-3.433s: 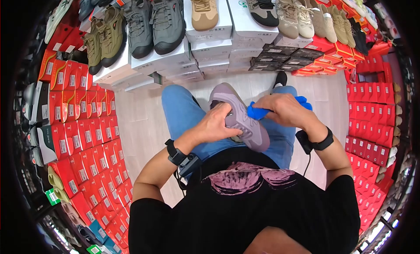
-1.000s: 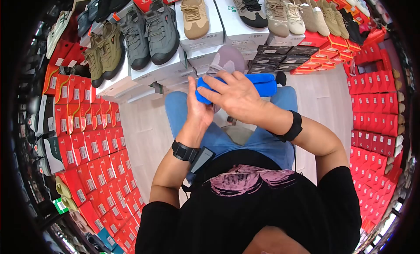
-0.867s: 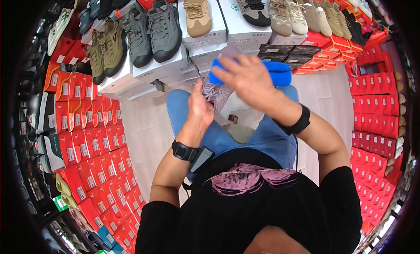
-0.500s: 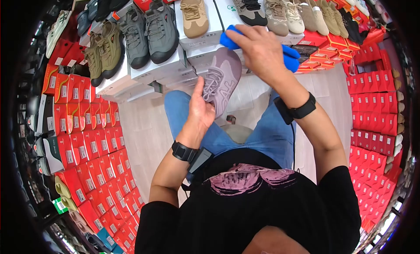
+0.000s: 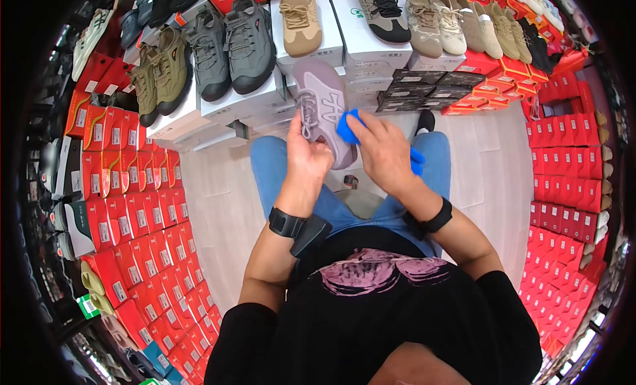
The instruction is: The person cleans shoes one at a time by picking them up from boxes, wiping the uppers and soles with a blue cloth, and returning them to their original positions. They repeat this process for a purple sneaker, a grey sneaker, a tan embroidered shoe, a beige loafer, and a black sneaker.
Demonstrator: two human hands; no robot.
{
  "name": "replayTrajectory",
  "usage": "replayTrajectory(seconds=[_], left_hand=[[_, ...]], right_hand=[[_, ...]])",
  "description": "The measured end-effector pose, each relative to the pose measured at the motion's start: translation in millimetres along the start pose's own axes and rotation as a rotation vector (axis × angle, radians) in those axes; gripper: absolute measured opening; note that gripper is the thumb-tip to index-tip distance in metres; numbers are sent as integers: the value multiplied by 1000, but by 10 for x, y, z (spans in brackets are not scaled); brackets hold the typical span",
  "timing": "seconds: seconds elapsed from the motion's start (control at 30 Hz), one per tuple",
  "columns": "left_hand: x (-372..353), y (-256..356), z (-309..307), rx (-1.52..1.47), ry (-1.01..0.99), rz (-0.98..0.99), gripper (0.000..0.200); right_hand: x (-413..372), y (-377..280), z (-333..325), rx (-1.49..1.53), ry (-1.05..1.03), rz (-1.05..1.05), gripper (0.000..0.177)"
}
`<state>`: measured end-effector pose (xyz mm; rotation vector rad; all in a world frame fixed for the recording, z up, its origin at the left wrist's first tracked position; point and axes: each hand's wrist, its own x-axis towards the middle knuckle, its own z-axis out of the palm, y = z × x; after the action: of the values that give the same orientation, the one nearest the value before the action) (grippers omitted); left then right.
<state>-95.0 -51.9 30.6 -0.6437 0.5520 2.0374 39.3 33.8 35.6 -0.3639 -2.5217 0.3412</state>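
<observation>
A mauve lace-up sneaker [image 5: 324, 107] is held up over my lap, toe pointing away from me and its side turned to the right. My left hand [image 5: 309, 156] grips it near the heel, thumb along the laces. A bright blue cloth [image 5: 349, 126] is bunched in my right hand [image 5: 382, 150], with one end sticking out past the far side of the hand. The cloth touches the right side of the sneaker toward the heel. My fingers are closed round the cloth.
Ahead, white shoeboxes [image 5: 368, 50] carry display shoes, among them grey hiking shoes [image 5: 250, 47] and a tan sneaker [image 5: 301, 24]. Red shoeboxes [image 5: 132, 216] are stacked along the left, and more red boxes [image 5: 563, 186] along the right. Pale floor [image 5: 487, 153] shows between them.
My right hand has come down and toward me with the blue cloth, from above the toe to the sneaker's side. The sneaker has shifted slightly left and turned more upright.
</observation>
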Motion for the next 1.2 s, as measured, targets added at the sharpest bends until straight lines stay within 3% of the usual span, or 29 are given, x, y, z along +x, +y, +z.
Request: replayTrajectory(seconds=[0.17,0.23,0.3,0.37,0.47,0.53,0.63,0.83,0.97,1.1,1.2], left_hand=[[3,124,132,-124,-33,57,34],[-7,121,142,-153,-63,10,34],[-14,71,160,-128,-62,-7,34],[-4,28,131,-109,-66,-5,33],[-46,-74,159,-86,-42,-27,33],[-83,-155,173,-51,-13,-39,33],[-95,-228,158,-47,-43,-63,36],[-132,-114,127,-10,47,28,33],[-39,18,15,-35,-117,-33,38],[-2,129,30,-109,-10,92,40],[-25,243,91,-209,-107,126,39]], right_hand=[[-388,-98,-94,91,-261,-71,47],[-432,-32,-141,394,-554,-77,45],[-291,112,-214,429,-501,-64,43],[-23,214,-392,351,-251,-10,43],[448,211,-555,254,-94,37,43],[693,166,-476,28,109,-63,44],[879,142,-215,-119,128,-126,43],[499,-98,-126,-142,40,-209,42],[108,-220,-211,-65,-107,-200,43],[-152,-154,-228,41,-200,-97,48],[-397,-50,-96,291,-495,13,43]])
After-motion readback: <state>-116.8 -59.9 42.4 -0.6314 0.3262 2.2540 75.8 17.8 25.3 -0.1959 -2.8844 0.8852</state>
